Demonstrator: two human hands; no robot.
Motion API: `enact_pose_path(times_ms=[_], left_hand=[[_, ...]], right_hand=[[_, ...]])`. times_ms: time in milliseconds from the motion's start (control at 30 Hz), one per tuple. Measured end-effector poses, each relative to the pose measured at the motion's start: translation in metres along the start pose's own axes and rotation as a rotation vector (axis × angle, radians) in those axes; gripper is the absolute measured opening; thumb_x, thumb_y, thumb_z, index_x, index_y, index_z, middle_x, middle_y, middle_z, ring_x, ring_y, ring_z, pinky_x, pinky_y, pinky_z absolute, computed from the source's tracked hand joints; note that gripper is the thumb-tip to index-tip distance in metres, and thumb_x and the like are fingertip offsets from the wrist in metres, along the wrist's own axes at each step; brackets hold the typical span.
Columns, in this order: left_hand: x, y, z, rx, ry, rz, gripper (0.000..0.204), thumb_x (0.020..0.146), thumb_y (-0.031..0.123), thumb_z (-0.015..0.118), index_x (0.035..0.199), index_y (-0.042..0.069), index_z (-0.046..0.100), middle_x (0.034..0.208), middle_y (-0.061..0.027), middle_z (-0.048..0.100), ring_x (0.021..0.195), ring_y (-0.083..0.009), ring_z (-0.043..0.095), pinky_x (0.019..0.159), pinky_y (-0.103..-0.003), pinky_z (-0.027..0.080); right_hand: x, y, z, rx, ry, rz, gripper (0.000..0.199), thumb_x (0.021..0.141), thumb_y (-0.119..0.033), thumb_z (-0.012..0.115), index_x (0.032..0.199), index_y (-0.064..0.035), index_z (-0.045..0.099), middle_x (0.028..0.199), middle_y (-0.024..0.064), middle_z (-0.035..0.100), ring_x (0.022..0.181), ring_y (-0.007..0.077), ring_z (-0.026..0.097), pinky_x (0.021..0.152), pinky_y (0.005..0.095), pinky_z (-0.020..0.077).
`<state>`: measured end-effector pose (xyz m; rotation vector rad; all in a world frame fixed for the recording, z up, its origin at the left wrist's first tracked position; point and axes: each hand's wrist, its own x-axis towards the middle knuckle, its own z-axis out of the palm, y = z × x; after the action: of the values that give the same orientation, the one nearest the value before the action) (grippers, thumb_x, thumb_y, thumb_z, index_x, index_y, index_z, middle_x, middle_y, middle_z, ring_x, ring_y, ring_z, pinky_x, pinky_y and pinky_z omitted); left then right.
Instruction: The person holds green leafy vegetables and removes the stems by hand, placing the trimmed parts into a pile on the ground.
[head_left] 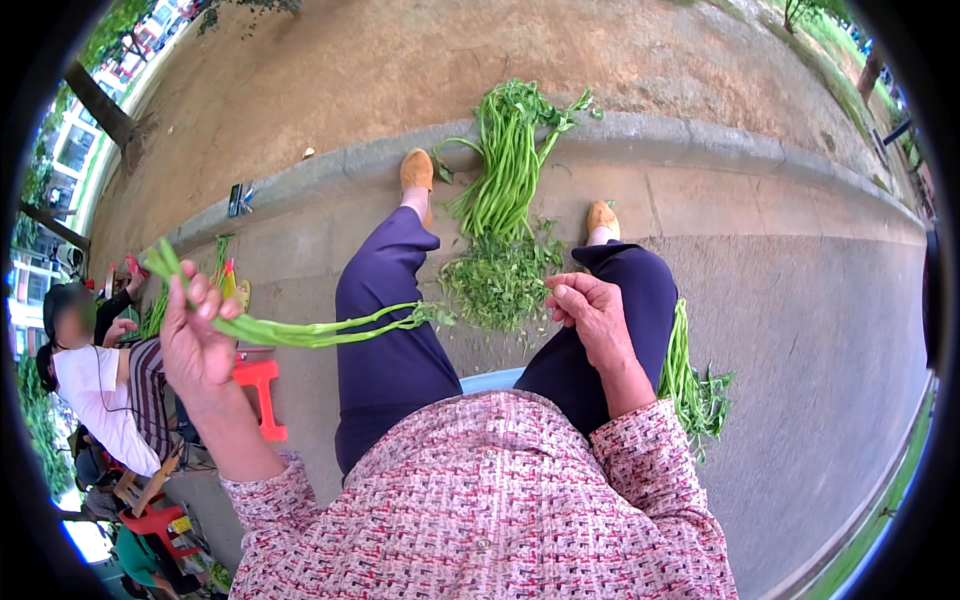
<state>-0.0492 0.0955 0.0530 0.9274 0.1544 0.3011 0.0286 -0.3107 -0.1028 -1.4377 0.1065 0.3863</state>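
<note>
Left grip [198, 338], curled round slender green leafy-tipped stems [295, 334], could drop some if loosened; right grip [594, 314] is pinched together, contents unclear

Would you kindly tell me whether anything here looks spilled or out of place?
Mildly: loose leaf scraps spread raggedly over the pavement between the person's legs, looking spilled beside the neater bundle of green stems.

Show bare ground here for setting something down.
Widest: the pavement right of the greens beside the right leg. Also the dirt beyond the curb, ahead of the stem pile. Crowded: between the shoes, with that stem pile and a leaf pile; far left, a red stool and seated people. The left hand holds stems over the left thigh.
</note>
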Motion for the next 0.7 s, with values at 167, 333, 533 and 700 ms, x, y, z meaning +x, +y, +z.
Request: enact_pose_path(times_ms=[167, 333, 533, 700], left_hand=[[-0.023, 0.042, -0.037, -0.013, 0.072, 0.061, 0.027, 0.097, 0.020, 0.043, 0.111, -0.001, 0.053, 0.077, -0.0044, 0.046, 0.060, -0.0136, 0.044, 0.058, -0.030, 0.035], [-0.037, 0.066, -0.062, -0.025, 0.141, 0.101, 0.027, 0.098, 0.017, 0.041, 0.112, -0.003, 0.051, 0.075, -0.0043, 0.044, 0.058, -0.0137, 0.041, 0.057, -0.029, 0.035], [-0.046, 0.081, -0.089, -0.075, 0.117, 0.063, 0.025, 0.097, 0.015, 0.040, 0.112, -0.004, 0.047, 0.074, -0.0037, 0.042, 0.058, -0.0122, 0.039, 0.057, -0.028, 0.034], [-0.052, 0.086, -0.103, -0.098, 0.140, 0.060, 0.027, 0.097, 0.016, 0.042, 0.113, -0.004, 0.049, 0.074, -0.0045, 0.043, 0.058, -0.0129, 0.040, 0.056, -0.029, 0.035]], right_hand=[[0.002, 0.010, 0.003, -0.028, -0.033, -0.002, 0.021, 0.086, -0.012, 0.057, 0.097, 0.0053, 0.063, 0.074, 0.0038, 0.062, 0.063, 0.0077, 0.052, 0.059, 0.0219, 0.0446], [0.001, 0.016, 0.005, -0.077, -0.079, -0.014, 0.020, 0.085, -0.011, 0.057, 0.095, 0.0058, 0.063, 0.072, 0.0021, 0.060, 0.062, 0.0079, 0.051, 0.058, 0.0223, 0.0444], [0.006, 0.028, 0.006, -0.170, -0.120, -0.042, 0.021, 0.083, -0.011, 0.058, 0.093, 0.0060, 0.063, 0.068, 0.0009, 0.058, 0.060, 0.0075, 0.051, 0.055, 0.0237, 0.0435], [0.009, 0.035, 0.008, -0.318, -0.155, -0.032, 0.020, 0.082, -0.012, 0.058, 0.092, 0.0037, 0.064, 0.066, 0.0042, 0.059, 0.060, 0.0106, 0.054, 0.058, 0.0269, 0.0455]])
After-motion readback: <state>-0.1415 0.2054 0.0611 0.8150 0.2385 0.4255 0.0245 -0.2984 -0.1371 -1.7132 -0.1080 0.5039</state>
